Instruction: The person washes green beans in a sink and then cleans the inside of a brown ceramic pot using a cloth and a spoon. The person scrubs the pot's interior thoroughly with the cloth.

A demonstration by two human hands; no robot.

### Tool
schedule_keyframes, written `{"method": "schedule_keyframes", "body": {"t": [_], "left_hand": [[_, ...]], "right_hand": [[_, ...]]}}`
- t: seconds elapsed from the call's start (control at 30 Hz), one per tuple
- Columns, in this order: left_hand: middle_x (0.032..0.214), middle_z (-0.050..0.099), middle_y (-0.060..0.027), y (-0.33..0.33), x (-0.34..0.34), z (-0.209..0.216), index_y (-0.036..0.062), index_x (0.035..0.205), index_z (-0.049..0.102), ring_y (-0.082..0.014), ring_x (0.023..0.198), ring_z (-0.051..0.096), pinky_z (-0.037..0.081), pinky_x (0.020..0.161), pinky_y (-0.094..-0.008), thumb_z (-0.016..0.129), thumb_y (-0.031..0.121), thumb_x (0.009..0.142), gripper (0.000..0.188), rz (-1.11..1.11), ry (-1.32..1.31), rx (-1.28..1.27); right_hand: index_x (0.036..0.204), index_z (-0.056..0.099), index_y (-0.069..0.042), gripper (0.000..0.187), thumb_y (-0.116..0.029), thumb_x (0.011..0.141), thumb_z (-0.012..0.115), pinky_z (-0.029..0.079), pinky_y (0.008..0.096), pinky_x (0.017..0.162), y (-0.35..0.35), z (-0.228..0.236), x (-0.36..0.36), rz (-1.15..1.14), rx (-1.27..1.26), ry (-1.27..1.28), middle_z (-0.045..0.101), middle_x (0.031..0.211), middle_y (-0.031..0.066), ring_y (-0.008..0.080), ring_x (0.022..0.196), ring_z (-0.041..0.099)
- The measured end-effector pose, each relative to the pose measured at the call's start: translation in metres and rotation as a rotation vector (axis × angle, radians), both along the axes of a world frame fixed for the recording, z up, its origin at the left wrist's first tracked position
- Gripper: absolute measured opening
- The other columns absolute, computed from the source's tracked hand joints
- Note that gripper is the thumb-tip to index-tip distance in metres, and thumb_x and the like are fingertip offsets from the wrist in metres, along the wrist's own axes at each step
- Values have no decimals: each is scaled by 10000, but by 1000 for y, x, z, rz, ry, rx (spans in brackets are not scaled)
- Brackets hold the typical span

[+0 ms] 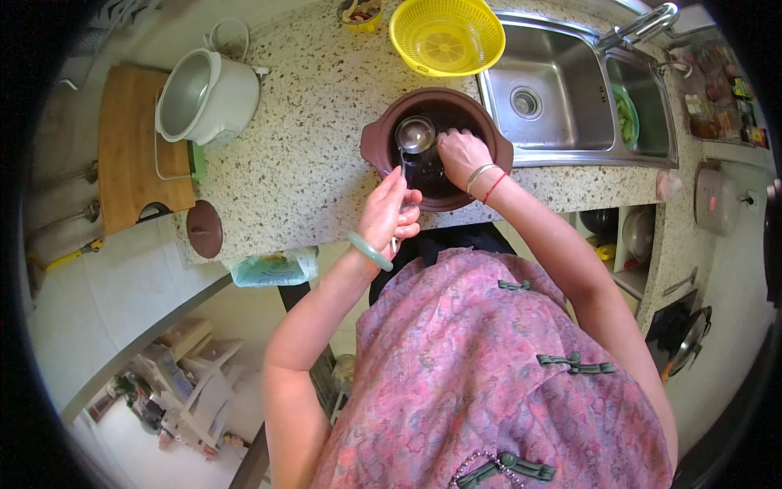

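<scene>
A brown two-lugged pot (372, 147) sits on the speckled countertop (314, 114) at the upper centre of the frame, its inside dark with a few pale glints; what fills it is too dark to make out. Within its rim, toward the left, is the round bowl of a metal ladle (416, 135). The left hand (393, 209) comes up from lower left, palm partly turned upward, fingers closed around the ladle's handle. The right hand (463, 159) reaches in over the pot's right side, wrist bent, knuckles up, fingers curled downward; whether they grip anything cannot be told. Just above the pot, at the top of the frame, stands a yellow colander (450, 41), with a small yellow bowl (361, 26) of brownish pieces to its left. At upper right, the double steel sink (562, 85) holds a green basin (634, 112) with green vegetables (625, 122). A white cooker (232, 102) with a silvery interior stands at upper left.
</scene>
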State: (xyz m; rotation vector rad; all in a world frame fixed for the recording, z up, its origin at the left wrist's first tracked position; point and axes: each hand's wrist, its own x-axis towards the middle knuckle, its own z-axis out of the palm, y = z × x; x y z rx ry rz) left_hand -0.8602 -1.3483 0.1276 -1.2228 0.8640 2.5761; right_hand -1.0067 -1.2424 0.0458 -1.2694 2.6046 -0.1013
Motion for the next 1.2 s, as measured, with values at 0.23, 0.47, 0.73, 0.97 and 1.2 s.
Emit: {"method": "schedule_keyframes", "body": {"t": [0.23, 0.47, 0.73, 0.97, 1.2], "left_hand": [[873, 560, -55, -5, 10, -3, 94, 1337, 365, -28, 477, 360, 294, 378, -166, 441, 172, 980, 373, -186, 46, -211], [824, 565, -35, -3, 23, -12, 87, 1420, 290, -23, 463, 370, 294, 362, -170, 502, 92, 937, 527, -295, 24, -308], [685, 613, -99, 6, 21, -41, 51, 1247, 532, -124, 559, 556, 447, 551, -305, 522, 101, 895, 356, -456, 71, -902], [715, 589, -199, 15, 23, -31, 50, 1221, 546, -140, 567, 527, 447, 570, -333, 546, 116, 885, 343, -427, 92, -1136], [641, 522, -61, 24, 39, -32, 64, 1264, 533, -63, 555, 418, 398, 518, -262, 551, 87, 895, 370, -357, 98, -1039]], "right_hand": [[889, 661, -4, 155, -41, 766, 576, 544, 388, 755, -9, 8, -11, -176, 48, -241, 655, 944, 209, 359, 871, 650], [930, 619, -28, 199, 14, 737, 596, 463, 391, 823, 8, 30, -1, -177, -620, -77, 583, 915, 144, 329, 923, 546], [881, 681, -125, 188, -85, 702, 723, 419, 406, 953, 5, 25, 18, -6, -839, -222, 653, 990, 6, 267, 1106, 541], [916, 680, -56, 184, -201, 807, 651, 436, 371, 899, -11, 24, 3, -195, -748, -514, 662, 953, 87, 306, 1017, 559], [954, 671, 11, 331, -299, 873, 590, 470, 279, 646, -12, 2, -21, -515, -592, -1132, 659, 781, 29, 115, 691, 570]]}}
